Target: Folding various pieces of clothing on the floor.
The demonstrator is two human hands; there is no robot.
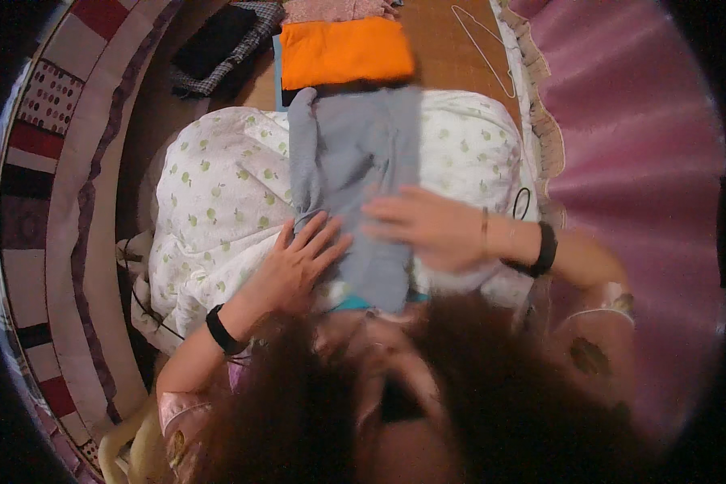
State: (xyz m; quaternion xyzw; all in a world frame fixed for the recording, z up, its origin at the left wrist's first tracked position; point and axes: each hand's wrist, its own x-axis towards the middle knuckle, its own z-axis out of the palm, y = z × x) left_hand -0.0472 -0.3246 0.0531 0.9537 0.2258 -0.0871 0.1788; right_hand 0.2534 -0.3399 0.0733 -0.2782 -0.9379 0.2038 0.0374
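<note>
A: On the white quilt with small green prints point(218, 194), which covers most of the surface in front of you, lies the grey garment point(355, 161). It runs from the orange folded cloth point(345, 50) at the far end down toward your body. Work from this big base first: I think the quilt should be flat under the garment, or the creases will come back.

B: And the garment itself?

A: It is bunched along its left edge. Your left hand point(298, 262) rests on its lower left part, flat, with the fingers spread, and holds nothing. Keep it there as an anchor.

B: My right hand?

A: Your right hand point(427, 226) lies flat on the grey cloth too, open, gripping nothing, though it is a little blurred. Slide it away from the left hand, slowly, with an even pressure. The thin wire hanger point(484, 44) on the brown mat point(444, 56) is well apart, so it does not disturb you.
</note>
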